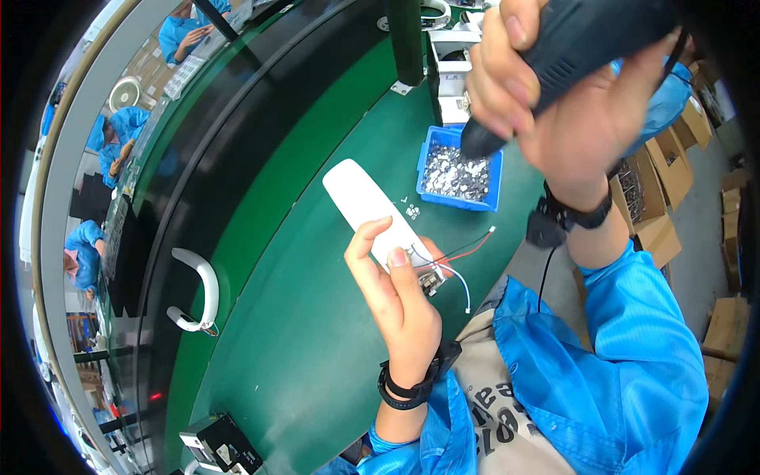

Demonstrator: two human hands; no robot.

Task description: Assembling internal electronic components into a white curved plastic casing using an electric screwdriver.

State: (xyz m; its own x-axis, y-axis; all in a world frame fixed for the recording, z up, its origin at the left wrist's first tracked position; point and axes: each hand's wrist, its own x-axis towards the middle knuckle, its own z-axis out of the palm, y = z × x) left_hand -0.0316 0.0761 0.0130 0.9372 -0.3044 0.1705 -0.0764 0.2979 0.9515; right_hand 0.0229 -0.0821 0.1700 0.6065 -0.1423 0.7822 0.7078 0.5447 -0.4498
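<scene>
The left hand (pixel 404 305), just below the centre of the frame, is half closed around the lower end of a long white casing (pixel 368 202), thumb on the near face and the index finger bent along its edge. The casing lies at a slant, its rounded end toward the upper left, above the green table (pixel 293 340); whether it touches the tabletop is hard to tell. Thin coloured wires (pixel 455 257) spread from its lower end toward the right, beside a small metal part (pixel 430 282) that shows there. In the upper right, the right hand (pixel 570 119) is wrapped firmly around a thick dark tool (pixel 586 51), whose tapered tip points down and left over the blue bin (pixel 459 205) of small shiny metal pieces (pixel 455 174). The tip covers part of the bin's edge, so contact with the pieces cannot be told. A few tiny pale bits (pixel 412 211) lie on the table between casing and bin. Judging by this, the step in hand is fetching a small piece with the tool while the left hand keeps the casing ready. A move from bin to casing would call for a steady tip, a firm left grip, and the loose wires kept clear of the spot being worked on.
</scene>
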